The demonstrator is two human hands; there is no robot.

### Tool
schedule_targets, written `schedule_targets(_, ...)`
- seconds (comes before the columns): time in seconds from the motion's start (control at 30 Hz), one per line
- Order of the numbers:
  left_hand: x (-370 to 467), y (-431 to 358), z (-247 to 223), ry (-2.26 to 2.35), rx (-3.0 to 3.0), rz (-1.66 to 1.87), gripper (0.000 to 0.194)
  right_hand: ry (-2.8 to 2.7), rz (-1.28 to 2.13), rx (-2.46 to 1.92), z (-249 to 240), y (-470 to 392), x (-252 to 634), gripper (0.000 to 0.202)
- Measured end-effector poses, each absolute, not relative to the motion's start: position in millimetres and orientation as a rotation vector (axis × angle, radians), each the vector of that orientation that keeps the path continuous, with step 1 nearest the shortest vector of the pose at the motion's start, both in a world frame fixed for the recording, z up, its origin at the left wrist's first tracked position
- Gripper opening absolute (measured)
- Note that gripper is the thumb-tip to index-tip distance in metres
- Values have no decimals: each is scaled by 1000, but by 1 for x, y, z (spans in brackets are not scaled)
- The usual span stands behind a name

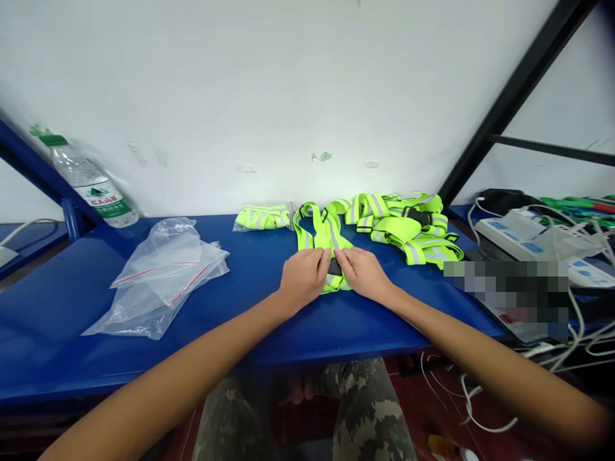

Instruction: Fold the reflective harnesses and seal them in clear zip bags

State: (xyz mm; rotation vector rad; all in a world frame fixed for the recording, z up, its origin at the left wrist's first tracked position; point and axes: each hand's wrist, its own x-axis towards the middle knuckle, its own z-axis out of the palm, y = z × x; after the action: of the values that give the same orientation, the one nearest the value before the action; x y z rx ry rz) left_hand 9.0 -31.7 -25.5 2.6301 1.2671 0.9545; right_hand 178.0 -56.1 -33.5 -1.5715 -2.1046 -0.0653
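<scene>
A neon yellow strap harness with grey reflective stripes [331, 232] lies on the blue table in front of me. My left hand [303, 276] grips its left side, thumb and fingers closed on the webbing. On the other side my right hand [361, 272] pinches the same harness. Between the two hands a black buckle [335, 266] shows. Further right lies a loose pile of similar neon straps [408, 227]. Behind and to the left, a folded neon strap bundle [263, 217] sits in a clear bag.
Clear zip bags with red seals [168, 278] lie on the blue table [259, 333] at left. A plastic bottle [96, 182] leans near the wall. White power strips [542, 246], cables and a blurred flat object [514, 298] are at right, beside a black frame post [509, 96].
</scene>
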Motion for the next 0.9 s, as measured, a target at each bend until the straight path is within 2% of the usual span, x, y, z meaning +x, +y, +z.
schedule_targets(0.2,9,-42,-19,1212,2743,986,39,-2178,-11,-1543,-37,-48,179,45)
schedule_targets(0.3,11,-39,-19,1258,2785,925,31,-2088,31,-1548,-40,-48,179,34)
schedule_targets(0.4,12,-30,-20,1321,2790,796,34,-1969,75,-1479,-42,-52,178,22)
schedule_targets(0.6,12,-20,-18,1442,2694,617,32,-2068,-248,-1211,-38,-64,178,20)
schedule_targets(0.7,12,-19,-17,1542,2611,596,26,-2205,-309,-1143,-34,-72,177,25)
schedule_targets(0.83,12,-16,-19,1618,2575,575,25,-2378,-289,-1113,-31,-76,176,50)
schedule_targets(0.9,12,-15,-20,1622,2574,642,24,-2417,-232,-1166,-32,-73,176,48)
